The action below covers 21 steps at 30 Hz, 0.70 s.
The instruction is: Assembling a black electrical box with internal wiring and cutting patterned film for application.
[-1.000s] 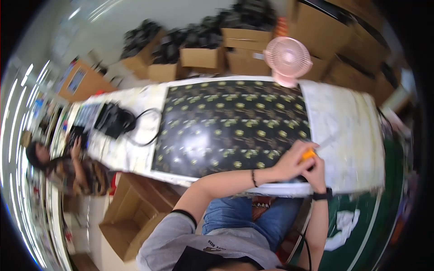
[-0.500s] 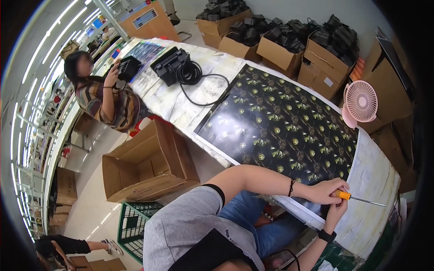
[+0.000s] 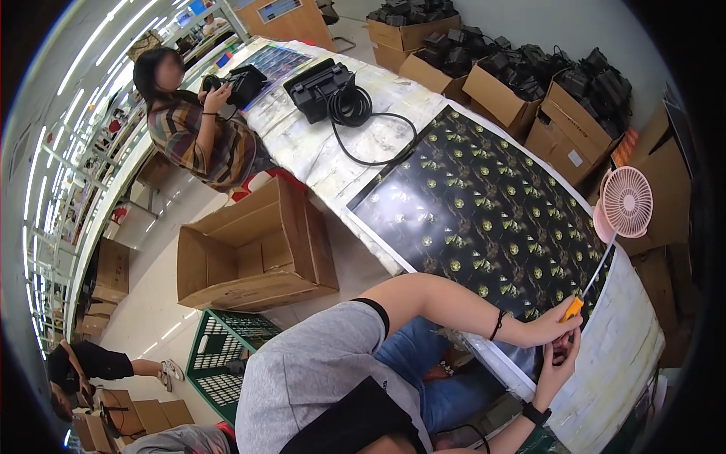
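My left hand (image 3: 546, 331), with a dark band on its wrist, grips a screwdriver (image 3: 572, 309) by its orange handle. The thin shaft points up and to the right, toward a pink fan (image 3: 625, 203). My right hand (image 3: 561, 365), a black watch on its wrist, is curled just below the left and touches it. Something small and dark sits between the two hands, too small to make out. Both hands hover at the near edge of a long white table (image 3: 310, 155), over a black mat (image 3: 484, 212) with a yellow pattern.
A black case (image 3: 318, 87) with a coiled cable (image 3: 349, 106) lies farther along the table. A seated person (image 3: 198, 129) holds a black device there. On the floor are an open cardboard box (image 3: 253, 250) and a green crate (image 3: 223, 359). Cardboard boxes of black parts (image 3: 529, 91) line the wall.
The view has swung a little further round, so the table, fan and boxes sit differently in frame. My hands stay together at the table edge with the screwdriver.
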### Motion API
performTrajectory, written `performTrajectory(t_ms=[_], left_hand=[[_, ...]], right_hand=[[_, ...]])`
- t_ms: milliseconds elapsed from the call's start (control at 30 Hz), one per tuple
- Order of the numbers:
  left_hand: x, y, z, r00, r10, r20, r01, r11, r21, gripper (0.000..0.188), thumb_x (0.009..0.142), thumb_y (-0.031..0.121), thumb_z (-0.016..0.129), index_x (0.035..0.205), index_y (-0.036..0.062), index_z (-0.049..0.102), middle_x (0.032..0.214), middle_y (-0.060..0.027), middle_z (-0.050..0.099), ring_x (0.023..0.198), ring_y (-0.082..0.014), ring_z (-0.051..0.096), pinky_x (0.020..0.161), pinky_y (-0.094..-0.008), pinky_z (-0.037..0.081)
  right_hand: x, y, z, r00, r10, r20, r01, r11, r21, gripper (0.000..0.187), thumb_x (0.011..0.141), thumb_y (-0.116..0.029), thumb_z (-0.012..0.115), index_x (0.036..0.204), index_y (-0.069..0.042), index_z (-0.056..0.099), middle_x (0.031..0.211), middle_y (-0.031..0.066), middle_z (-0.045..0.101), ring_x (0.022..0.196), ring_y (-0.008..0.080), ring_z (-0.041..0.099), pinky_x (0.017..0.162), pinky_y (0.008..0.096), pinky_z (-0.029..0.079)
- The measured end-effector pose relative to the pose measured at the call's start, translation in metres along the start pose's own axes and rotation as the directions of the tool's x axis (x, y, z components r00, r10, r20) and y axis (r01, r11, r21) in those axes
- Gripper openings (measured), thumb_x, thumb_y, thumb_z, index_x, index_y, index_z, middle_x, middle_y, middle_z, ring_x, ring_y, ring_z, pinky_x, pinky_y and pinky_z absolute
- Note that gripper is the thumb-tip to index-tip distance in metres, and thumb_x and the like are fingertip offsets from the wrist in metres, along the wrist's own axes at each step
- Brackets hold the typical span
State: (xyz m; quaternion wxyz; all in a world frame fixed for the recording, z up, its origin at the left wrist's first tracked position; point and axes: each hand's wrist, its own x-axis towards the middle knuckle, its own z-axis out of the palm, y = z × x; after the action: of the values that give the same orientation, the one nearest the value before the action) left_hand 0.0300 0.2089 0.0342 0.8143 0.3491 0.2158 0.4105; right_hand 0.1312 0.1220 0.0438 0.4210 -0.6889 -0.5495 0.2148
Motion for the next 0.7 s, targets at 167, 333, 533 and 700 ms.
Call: performTrajectory(t_ms=[167,333,533,700], left_hand=[[0.005,-0.003,0.004,0.996,-0.053,0.069,0.059,0.995,-0.083,0.021,0.098,0.026,0.058,0.102,0.0106,0.045,0.067,0.0030,0.049,0.048,-0.0036,0.045,0.043,-0.0191,0.035],[0.003,0.009,-0.005,0.984,-0.071,0.163,0.046,0.987,0.153,0.024,0.099,0.031,0.057,0.089,0.0091,0.053,0.057,0.0038,0.048,0.043,-0.0045,0.045,0.040,-0.0198,0.032],[0.006,0.016,0.001,0.974,-0.164,0.157,0.139,0.978,0.158,0.026,0.099,0.031,0.057,0.089,0.0070,0.052,0.057,0.0027,0.047,0.043,-0.0046,0.042,0.041,-0.0206,0.032],[0.007,0.011,0.001,0.974,-0.192,0.120,0.171,0.971,0.166,0.028,0.100,0.033,0.055,0.086,0.0088,0.050,0.057,0.0032,0.046,0.045,-0.0052,0.044,0.042,-0.0206,0.033]], right_hand=[[-0.003,0.014,-0.005,1.000,-0.011,-0.018,0.011,1.000,0.027,0.073,0.076,-0.011,0.080,0.140,-0.008,0.047,0.086,0.0018,0.059,0.071,0.0108,0.050,0.061,0.0236,0.040],[0.005,0.022,-0.002,0.999,-0.044,0.000,0.044,0.996,-0.073,0.084,0.063,-0.022,0.089,0.136,-0.006,0.050,0.082,0.0040,0.061,0.065,0.0131,0.053,0.058,0.0269,0.045],[0.007,0.002,-0.016,0.996,-0.090,0.010,0.090,0.990,-0.107,0.083,0.060,-0.026,0.091,0.131,-0.008,0.054,0.083,0.0040,0.064,0.070,0.0164,0.059,0.061,0.0278,0.048],[0.003,0.010,-0.011,0.998,-0.068,0.006,0.068,0.990,-0.121,0.082,0.060,-0.025,0.090,0.131,-0.006,0.054,0.082,0.0047,0.064,0.068,0.0155,0.058,0.059,0.0275,0.047]])
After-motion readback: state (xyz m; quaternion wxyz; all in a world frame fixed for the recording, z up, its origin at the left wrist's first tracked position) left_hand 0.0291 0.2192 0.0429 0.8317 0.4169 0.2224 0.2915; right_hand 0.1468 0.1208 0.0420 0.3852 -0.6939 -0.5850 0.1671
